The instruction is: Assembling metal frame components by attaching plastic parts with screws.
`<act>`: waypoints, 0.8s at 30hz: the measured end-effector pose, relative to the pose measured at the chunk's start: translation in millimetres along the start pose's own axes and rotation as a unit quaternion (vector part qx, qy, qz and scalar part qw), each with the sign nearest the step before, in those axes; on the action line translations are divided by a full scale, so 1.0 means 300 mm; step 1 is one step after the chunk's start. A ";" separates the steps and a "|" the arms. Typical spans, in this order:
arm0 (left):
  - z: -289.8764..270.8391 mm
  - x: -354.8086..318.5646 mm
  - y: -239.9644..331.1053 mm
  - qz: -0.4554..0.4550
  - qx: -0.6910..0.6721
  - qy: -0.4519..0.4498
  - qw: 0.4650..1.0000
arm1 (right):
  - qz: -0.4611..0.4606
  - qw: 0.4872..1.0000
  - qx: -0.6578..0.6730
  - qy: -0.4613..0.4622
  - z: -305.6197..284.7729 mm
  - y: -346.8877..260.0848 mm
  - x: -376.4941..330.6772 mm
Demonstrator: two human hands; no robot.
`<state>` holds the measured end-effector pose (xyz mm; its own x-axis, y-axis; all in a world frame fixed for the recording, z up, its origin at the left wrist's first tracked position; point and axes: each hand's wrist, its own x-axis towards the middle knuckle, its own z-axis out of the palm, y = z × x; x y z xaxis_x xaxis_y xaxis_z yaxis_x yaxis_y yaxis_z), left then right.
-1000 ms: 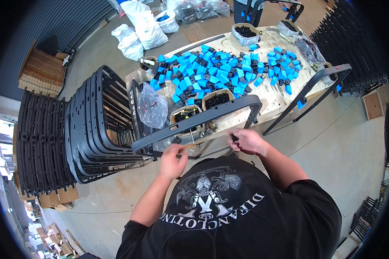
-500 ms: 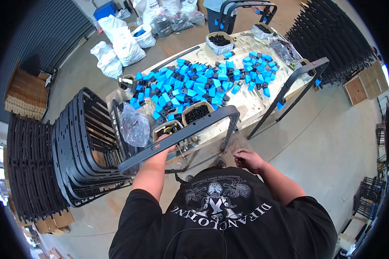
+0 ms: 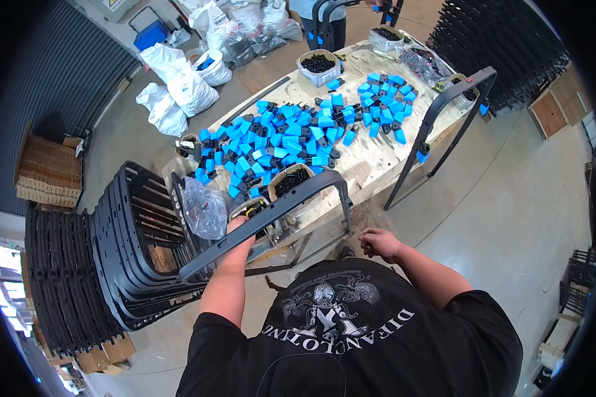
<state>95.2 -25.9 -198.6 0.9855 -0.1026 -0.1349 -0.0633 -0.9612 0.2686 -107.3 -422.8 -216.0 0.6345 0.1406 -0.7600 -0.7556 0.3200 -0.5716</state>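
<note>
The left hand now reaches up and holds the dark frame at the table edge; a second ago both hands were low. The right hand hangs loosely curled, holding nothing I can see

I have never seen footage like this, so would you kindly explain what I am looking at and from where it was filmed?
There is no machine here: a person works with bare hands, filmed by a wide fisheye camera on their head looking down, so straight edges bend. The dark printed shirt at the bottom is their own. The left hand reaches up behind a long dark U-shaped frame lying across the near table edge; whether it grips it is hidden. The right hand is closed near the table edge; I cannot tell what it holds. On the table lie many small blue parts and tubs of black pieces. A stack of dark frames stands to the left.
</note>
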 end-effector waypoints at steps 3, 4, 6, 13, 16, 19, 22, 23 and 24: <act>0.002 -0.031 -0.077 -0.017 -0.015 0.043 0.999 | -0.010 0.998 -0.034 -0.050 0.058 -0.062 0.030; -0.018 -0.050 -0.019 0.010 -0.003 0.053 0.999 | -0.018 0.997 -0.049 -0.060 0.076 -0.081 0.033; 0.021 -0.145 -0.002 0.141 -0.020 0.139 0.980 | -0.008 0.994 -0.040 -0.102 0.154 -0.148 0.051; -0.230 -0.319 0.596 0.193 -0.313 -0.090 0.926 | 0.081 0.954 0.169 -0.234 0.341 -0.251 0.120; -0.203 -0.251 0.516 0.155 -0.231 -0.045 0.960 | 0.067 0.949 0.182 -0.249 0.318 -0.216 0.178; -0.148 -0.074 0.375 0.014 -0.299 -0.040 0.953 | 0.050 0.965 0.153 -0.206 0.292 -0.207 0.111; 0.011 0.197 0.194 -0.008 -0.293 0.114 0.949 | 0.028 0.981 0.104 -0.163 0.280 -0.161 0.044; 0.009 0.266 0.197 -0.019 -0.265 0.150 0.952 | 0.038 0.986 0.103 -0.122 0.279 -0.151 0.010; 0.029 0.334 0.197 -0.052 -0.243 0.159 0.955 | 0.045 0.988 0.109 -0.102 0.259 -0.118 -0.008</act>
<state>188.7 -95.3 -204.7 0.9854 0.1445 0.0905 0.0422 -0.7211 0.6915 -69.3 -361.5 -169.8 0.6024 0.3572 -0.7138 -0.7721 0.4878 -0.4074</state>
